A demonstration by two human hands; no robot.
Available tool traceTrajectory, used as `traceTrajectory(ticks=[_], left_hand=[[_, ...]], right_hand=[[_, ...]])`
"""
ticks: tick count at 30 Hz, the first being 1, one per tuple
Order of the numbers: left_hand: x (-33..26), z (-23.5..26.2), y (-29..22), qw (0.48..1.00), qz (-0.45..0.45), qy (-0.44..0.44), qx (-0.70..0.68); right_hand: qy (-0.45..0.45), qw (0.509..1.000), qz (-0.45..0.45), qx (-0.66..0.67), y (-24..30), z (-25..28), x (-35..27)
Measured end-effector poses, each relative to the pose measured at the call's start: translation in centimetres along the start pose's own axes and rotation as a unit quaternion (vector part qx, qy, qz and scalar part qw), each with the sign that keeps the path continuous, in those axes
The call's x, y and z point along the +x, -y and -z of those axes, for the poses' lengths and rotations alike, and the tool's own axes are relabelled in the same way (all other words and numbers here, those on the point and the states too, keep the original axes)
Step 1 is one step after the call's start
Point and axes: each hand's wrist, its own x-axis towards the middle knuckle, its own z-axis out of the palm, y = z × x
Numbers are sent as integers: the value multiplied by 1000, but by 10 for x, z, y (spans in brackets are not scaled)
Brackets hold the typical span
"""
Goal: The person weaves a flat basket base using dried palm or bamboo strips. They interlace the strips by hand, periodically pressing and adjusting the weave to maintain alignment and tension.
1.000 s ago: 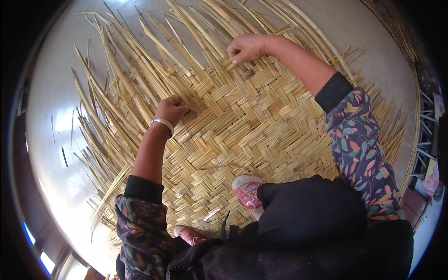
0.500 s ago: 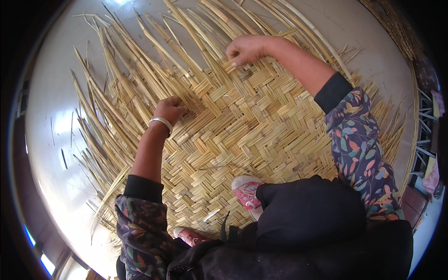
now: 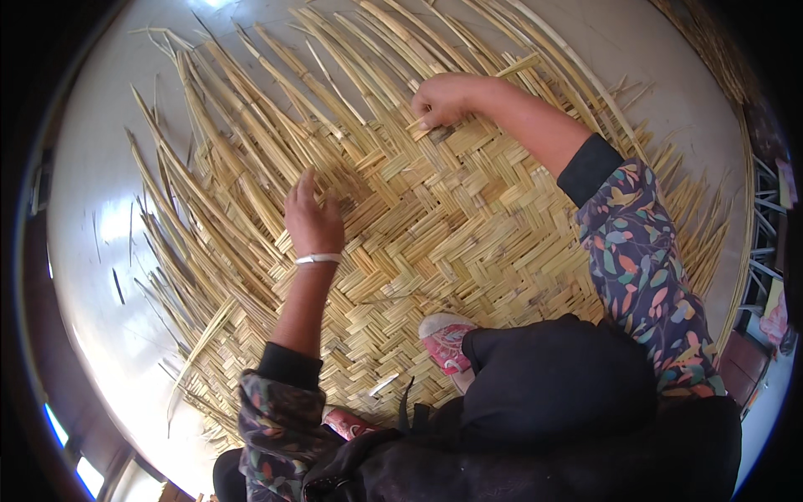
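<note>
A large mat of split straw-coloured cane lies on the floor beneath me, its strips crossing in a zigzag weave. Along the far and left sides, long unwoven strips fan outward. My right hand is closed at the mat's far edge, thumb and fingers pinching the end of a cane strip. Lower and to the left, my left hand hovers over the border between the weave and the loose strips. Its fingers stretch forward and apart, with nothing visible in them. A white bracelet circles that wrist.
My red patterned shoe rests on the weave, near my dark-clad knee. Shiny pale floor surrounds the mat. A bundle of thin stalks lies at the far right, and metal racks stand at the right edge.
My left hand has uncurled, drawn back toward me and shifted slightly right. The right hand has moved slightly nearer and right, still pinching the strip.
</note>
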Motion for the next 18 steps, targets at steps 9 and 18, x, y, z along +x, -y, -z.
traceTrajectory(ticks=[9,18], left_hand=[[-26,-34,-22,983,-123,31,136],[-29,-38,-18,979,-160,13,123]], right_hand=[[3,994,8,108,-11,-6,3],[1,987,24,161,-19,-10,6]])
